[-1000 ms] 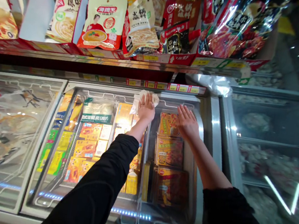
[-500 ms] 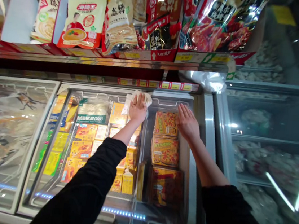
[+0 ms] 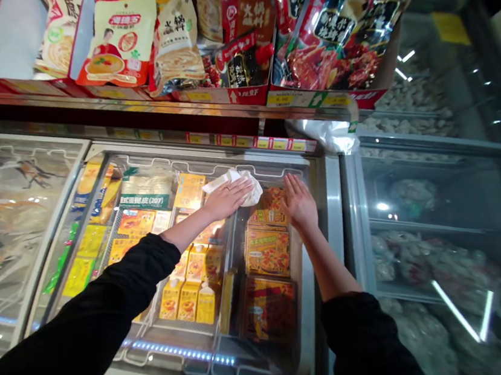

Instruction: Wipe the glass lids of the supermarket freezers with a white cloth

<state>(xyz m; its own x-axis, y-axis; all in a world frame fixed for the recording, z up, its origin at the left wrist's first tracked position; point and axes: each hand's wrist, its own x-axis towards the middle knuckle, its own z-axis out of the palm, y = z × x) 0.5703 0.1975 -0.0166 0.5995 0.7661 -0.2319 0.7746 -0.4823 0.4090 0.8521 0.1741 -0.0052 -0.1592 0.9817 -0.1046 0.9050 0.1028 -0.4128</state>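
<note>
at left, a pale frame bar borders the glass lid, whose surface stretches over yellow boxes toward the left hand. that hand lies flat, fingers extended, on the white cloth, near the lid's far edge. past a gap, the right hand rests flat with straight fingers, nothing gripped, close to the metal right rim.
</note>
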